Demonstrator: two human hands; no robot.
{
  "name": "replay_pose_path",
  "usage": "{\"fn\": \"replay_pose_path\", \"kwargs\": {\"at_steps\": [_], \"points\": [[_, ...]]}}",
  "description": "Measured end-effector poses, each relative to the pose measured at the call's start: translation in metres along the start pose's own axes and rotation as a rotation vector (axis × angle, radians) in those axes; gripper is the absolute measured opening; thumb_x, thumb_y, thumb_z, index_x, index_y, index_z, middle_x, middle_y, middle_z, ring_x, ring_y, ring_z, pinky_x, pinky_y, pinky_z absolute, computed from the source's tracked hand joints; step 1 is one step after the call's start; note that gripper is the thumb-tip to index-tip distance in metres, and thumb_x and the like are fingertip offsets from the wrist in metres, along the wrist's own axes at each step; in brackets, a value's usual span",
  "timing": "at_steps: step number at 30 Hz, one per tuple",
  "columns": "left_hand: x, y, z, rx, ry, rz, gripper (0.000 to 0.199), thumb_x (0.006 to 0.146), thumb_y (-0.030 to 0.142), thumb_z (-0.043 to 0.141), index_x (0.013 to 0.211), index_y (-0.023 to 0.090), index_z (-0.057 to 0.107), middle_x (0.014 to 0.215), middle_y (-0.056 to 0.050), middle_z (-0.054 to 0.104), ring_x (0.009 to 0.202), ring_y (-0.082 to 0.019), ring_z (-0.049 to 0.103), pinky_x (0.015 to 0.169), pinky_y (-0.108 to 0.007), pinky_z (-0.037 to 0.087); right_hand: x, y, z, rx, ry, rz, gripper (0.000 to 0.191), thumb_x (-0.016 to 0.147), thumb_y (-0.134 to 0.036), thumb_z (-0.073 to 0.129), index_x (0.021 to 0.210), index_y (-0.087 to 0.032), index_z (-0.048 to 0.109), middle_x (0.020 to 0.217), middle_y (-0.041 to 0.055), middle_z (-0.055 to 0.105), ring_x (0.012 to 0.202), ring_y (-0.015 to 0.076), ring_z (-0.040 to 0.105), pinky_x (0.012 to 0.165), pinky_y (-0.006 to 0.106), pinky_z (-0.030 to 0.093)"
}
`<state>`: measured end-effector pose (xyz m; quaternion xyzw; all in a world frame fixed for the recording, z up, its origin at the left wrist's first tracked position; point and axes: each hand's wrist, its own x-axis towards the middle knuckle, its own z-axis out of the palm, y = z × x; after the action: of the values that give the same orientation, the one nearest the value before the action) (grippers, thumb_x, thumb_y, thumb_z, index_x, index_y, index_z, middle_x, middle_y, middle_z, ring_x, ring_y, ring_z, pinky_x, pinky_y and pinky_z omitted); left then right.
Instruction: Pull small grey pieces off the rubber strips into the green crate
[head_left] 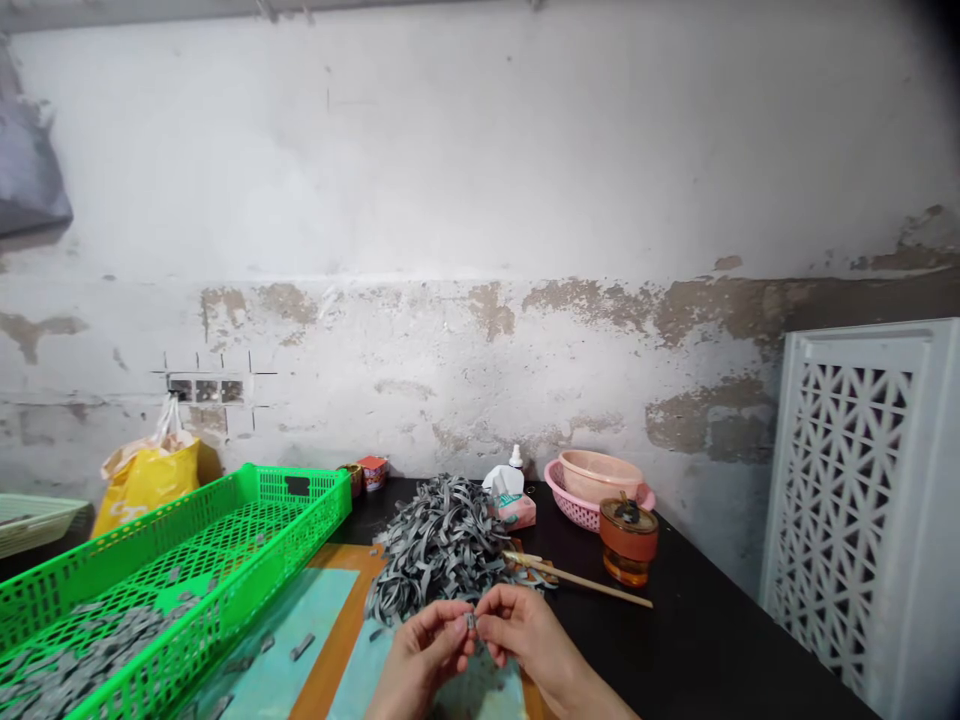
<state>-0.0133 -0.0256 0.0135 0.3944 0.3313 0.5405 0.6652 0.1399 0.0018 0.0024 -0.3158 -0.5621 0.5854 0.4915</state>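
Low in the centre, my left hand (431, 650) and my right hand (521, 632) meet at the fingertips. Both pinch one small grey piece (471, 621) between thumbs and forefingers. Just beyond them rises a heap of grey strips (446, 545). The hands are above a light blue sheet (352, 690) on an orange-brown board (324, 655). A few small folded grey pieces (302, 647) lie on the blue sheet left of my left hand.
A green crate (300, 520) with many grey pieces stands left. Behind are a yellow bag (154, 480), a tissue box (517, 512) and pink baskets (600, 475). An amber jar (628, 545) and wooden stick (600, 587) lie right, near a white lattice panel (851, 500).
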Motion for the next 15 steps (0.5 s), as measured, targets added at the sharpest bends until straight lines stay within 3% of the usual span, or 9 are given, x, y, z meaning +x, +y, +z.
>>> {"fn": "replay_pose_path", "kwargs": {"at_steps": [9, 15], "points": [[0.005, -0.0062, -0.0081, 0.07, -0.082, 0.045, 0.03, 0.057, 0.033, 0.086, 0.076, 0.014, 0.073, 0.062, 0.0, 0.066, 0.058, -0.009, 0.054, 0.056, -0.017, 0.039, -0.0033, -0.0051, -0.0007, 0.11, -0.077, 0.131, 0.037, 0.055, -0.037, 0.084, 0.072, -0.012, 0.061, 0.053, -0.0016, 0.061, 0.041, 0.0053, 0.046, 0.044, 0.019, 0.032], [0.0052, -0.007, -0.0099, 0.136, -0.101, 0.032, 0.031, 0.06, 0.036, 0.084, 0.077, 0.013, 0.073, 0.063, -0.001, 0.064, 0.058, -0.009, 0.052, 0.055, -0.017, 0.037, -0.0013, -0.0013, -0.0037, 0.106, -0.052, 0.104, 0.038, 0.053, -0.032, 0.085, 0.074, -0.014, 0.058, 0.052, -0.004, 0.061, 0.04, 0.0053, 0.048, 0.041, 0.017, 0.033]]}}
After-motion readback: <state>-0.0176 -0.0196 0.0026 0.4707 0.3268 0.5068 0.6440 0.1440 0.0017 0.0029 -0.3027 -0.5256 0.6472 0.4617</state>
